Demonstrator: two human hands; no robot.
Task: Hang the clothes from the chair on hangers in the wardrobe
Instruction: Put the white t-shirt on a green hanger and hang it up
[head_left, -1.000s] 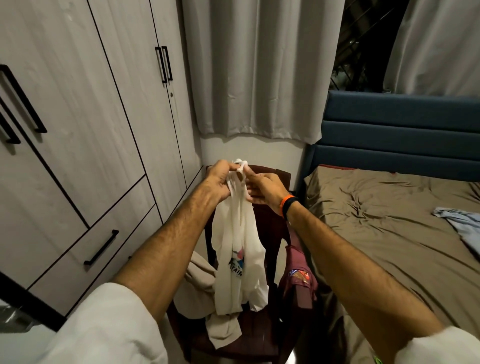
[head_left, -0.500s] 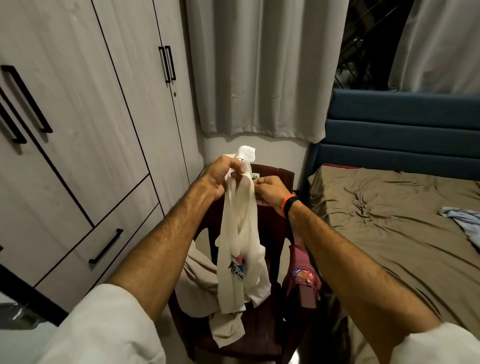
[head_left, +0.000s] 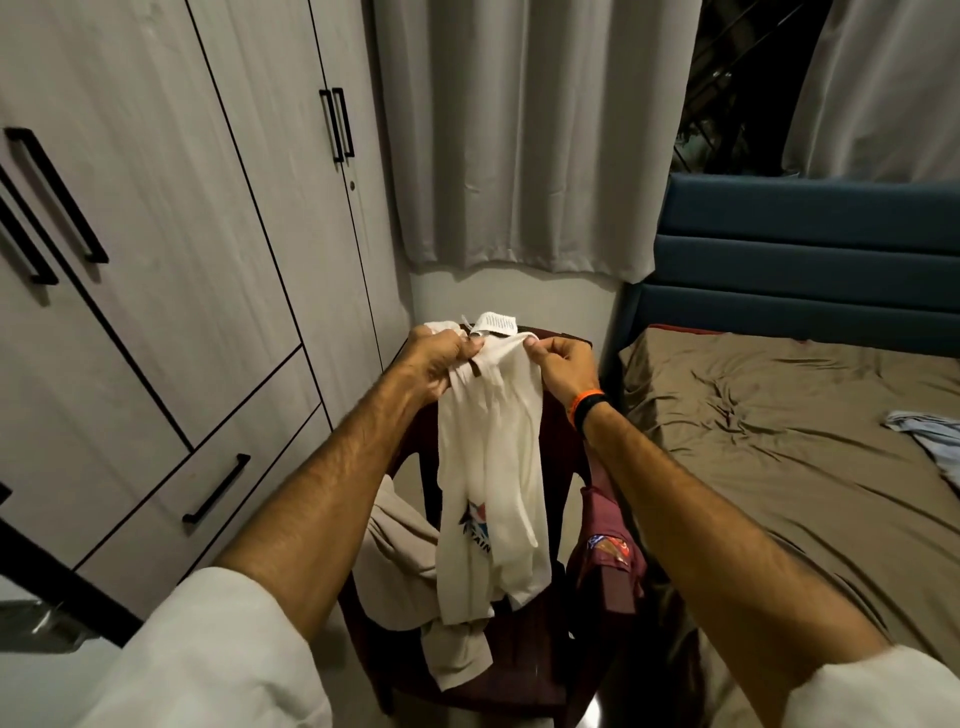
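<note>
Gripping the white shirt (head_left: 491, 467) by its top edge, the left hand (head_left: 434, 358) is bunching the cloth in curled fingers while the right hand (head_left: 563, 364) is pinching it beside the care label, the garment hanging just above the chair (head_left: 519, 670). The risk here: the shirt looks inside out and twisted, so it may be going onto a hanger crooked, or its hem may be snagging the beige garment (head_left: 400, 551) draped over the chair's left side and dragging it floorward. A maroon garment (head_left: 608, 556) is hanging on the chair's right arm. Left of the chair the wardrobe (head_left: 208, 218) is standing closed; behind it curtains (head_left: 519, 135); right of it a bed (head_left: 779, 441).
</note>
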